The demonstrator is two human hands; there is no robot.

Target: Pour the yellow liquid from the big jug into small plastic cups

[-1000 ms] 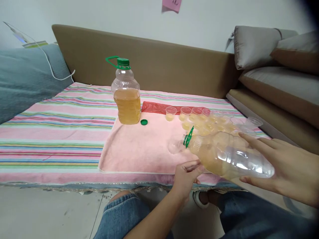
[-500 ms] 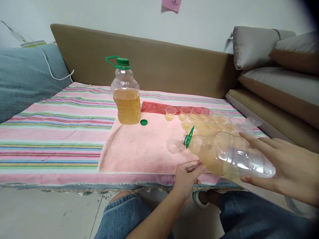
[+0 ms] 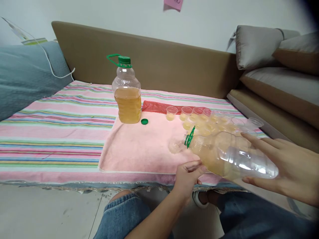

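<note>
A clear plastic bottle (image 3: 211, 156) with a green neck ring lies tilted almost level, some pale yellow liquid pooled toward its neck. Around its base end, the thumb and fingers of my right hand (image 3: 290, 166) are wrapped. Under the shoulder of the bottle, my left hand (image 3: 188, 177) pinches or supports it with bent fingers. The uncapped mouth meets a clear plastic cup (image 3: 175, 146) on the pink towel (image 3: 134, 146); whether liquid is flowing is hard to see. Behind the bottle stand several small cups (image 3: 186, 113) holding pale yellow liquid.
A capped large bottle (image 3: 128, 104) of yellow liquid stands at the towel's back left, a green cap (image 3: 144, 121) beside it. A red plastic bag (image 3: 157, 107) lies behind the cups. Grey-brown cushions (image 3: 274, 86) are stacked on the right. The striped cloth (image 3: 57, 139) ends at the front edge.
The camera view has shifted very slightly. Both hands and the tilted bottle keep the same pose over the cup.
</note>
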